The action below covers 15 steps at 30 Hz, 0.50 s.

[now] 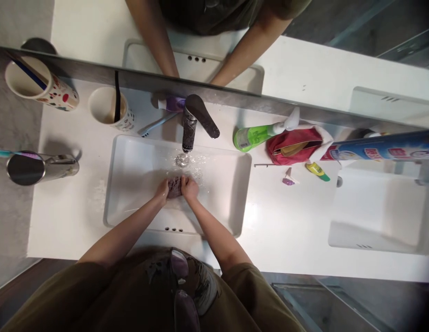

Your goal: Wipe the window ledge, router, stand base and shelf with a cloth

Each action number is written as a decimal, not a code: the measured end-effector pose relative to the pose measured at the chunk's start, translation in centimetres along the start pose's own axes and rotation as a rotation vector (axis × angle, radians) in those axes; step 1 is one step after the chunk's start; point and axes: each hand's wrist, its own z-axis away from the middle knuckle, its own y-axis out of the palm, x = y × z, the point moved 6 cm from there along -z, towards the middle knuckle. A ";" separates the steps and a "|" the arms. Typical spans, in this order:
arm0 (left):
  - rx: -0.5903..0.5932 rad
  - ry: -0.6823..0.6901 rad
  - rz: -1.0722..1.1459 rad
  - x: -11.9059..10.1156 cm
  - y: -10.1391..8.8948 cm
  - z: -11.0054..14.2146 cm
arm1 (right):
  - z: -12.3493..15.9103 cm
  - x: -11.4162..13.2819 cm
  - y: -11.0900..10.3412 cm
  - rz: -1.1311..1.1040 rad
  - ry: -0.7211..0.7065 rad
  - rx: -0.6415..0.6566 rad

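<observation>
Because my left hand (pixel 162 191) and right hand (pixel 190 187) clamp their fingers on a purple cloth (pixel 174 187), it sits bunched inside the white basin (pixel 109 184), just below the faucet (pixel 189 131).

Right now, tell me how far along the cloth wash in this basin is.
Done: the cloth looks wet near the running tap. In hand: left hand and right hand squeeze it together in the white basin. Left: wringing it out, lifting it clear.
</observation>
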 end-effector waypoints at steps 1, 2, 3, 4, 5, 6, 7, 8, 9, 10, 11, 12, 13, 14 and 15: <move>-0.044 0.055 -0.106 -0.6 -0.9 0.5 | -0.5 -0.4 -0.4 0.034 0.003 -0.058; -0.065 0.124 -0.260 -1.3 -1.7 1.0 | -0.8 -0.6 -0.6 0.083 -0.031 -0.095; -0.069 0.195 -0.444 -1.9 -2.1 1.5 | -0.8 -0.6 -0.3 0.140 -0.093 -0.097; -0.057 0.257 -0.636 -2.4 -2.4 1.9 | -0.4 -0.5 0.4 0.195 -0.171 -0.059; -0.037 0.302 -0.809 -2.6 -2.5 2.3 | 0.2 -0.3 1.3 0.243 -0.269 0.013; -0.015 0.327 -0.937 -2.7 -2.6 2.6 | 1.0 -0.2 2.3 0.282 -0.375 0.096; 0.005 0.333 -1.014 -2.5 -2.7 2.8 | 1.8 -0.3 3.1 0.314 -0.458 0.158; 0.021 0.330 -1.047 -2.3 -2.8 3.0 | 2.2 -0.5 3.3 0.341 -0.495 0.176; 0.037 0.341 -1.108 -2.2 -2.9 3.1 | 2.3 -1.0 3.2 0.371 -0.479 0.152; 0.050 0.358 -1.175 -2.0 -2.9 3.2 | 2.1 -1.6 2.7 0.407 -0.434 0.108; 0.061 0.372 -1.229 -1.9 -2.9 3.2 | 1.8 -2.1 2.1 0.434 -0.397 0.069; 0.062 0.379 -1.255 -1.7 -3.0 3.2 | 1.4 -2.4 1.7 0.440 -0.402 0.061; 0.053 0.374 -1.228 -1.7 -3.1 3.1 | 1.1 -2.3 1.5 0.430 -0.459 0.090; 0.036 0.348 -1.118 -1.7 -3.3 2.9 | 0.9 -2.1 1.4 0.407 -0.531 0.139; 0.022 0.310 -0.958 -1.6 -3.5 2.6 | 0.7 -1.8 1.3 0.367 -0.561 0.178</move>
